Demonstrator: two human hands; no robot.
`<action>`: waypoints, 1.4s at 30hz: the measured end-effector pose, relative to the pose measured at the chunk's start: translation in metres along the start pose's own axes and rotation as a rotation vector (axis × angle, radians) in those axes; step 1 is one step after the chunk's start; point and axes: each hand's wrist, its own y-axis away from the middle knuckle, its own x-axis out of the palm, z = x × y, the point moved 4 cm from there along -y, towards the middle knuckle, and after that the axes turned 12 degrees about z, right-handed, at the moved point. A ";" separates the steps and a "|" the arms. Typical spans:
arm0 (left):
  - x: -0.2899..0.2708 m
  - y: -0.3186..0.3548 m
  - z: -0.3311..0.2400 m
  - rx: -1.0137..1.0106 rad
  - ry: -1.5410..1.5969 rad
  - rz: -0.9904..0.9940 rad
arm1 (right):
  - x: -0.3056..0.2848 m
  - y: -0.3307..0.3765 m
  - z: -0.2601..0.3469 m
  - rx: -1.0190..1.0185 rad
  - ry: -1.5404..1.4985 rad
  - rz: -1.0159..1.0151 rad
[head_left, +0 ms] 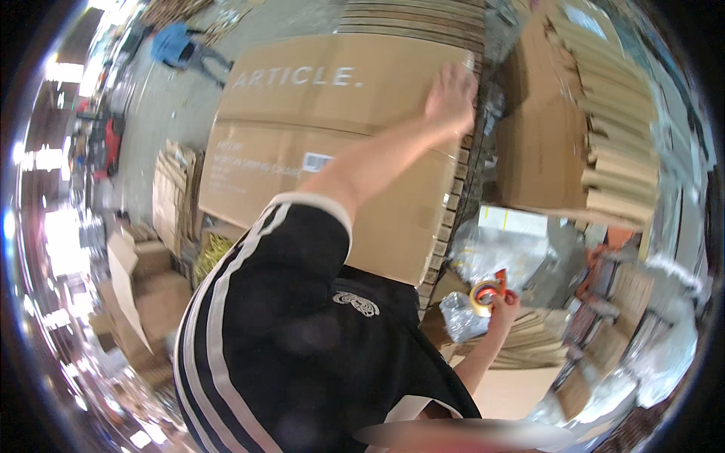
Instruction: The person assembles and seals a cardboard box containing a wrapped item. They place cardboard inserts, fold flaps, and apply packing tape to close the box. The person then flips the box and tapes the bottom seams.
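A large flat brown cardboard box (pixel 332 128) with white lettering and a small label lies across a stack of flattened cardboard. My left hand (pixel 451 94) reaches out and rests flat on the box's far right edge, fingers spread. My bare left forearm runs back to a black sleeve with white stripes. Lower right, my right hand (pixel 504 303) grips a tape dispenser (pixel 487 291) holding a roll of yellowish tape with a red handle part. It hovers over clear plastic bags (pixel 461 313) beside the stack.
Tall stacks of flattened cardboard (pixel 604 121) stand at right, with a white box (pixel 513 220) and crumpled plastic wrap below. Open cartons (pixel 143 287) sit at left. A person in a blue top (pixel 177 44) stands far off on the concrete floor.
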 end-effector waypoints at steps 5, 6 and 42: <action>0.001 0.223 0.023 0.372 0.173 0.088 | 0.111 -0.026 0.221 -0.340 0.466 0.029; -0.004 0.259 0.051 0.420 0.282 0.048 | 0.151 -0.020 0.265 -0.438 0.544 0.053; -0.037 0.434 0.544 0.174 0.244 0.388 | 0.968 0.270 0.211 -0.139 2.964 1.449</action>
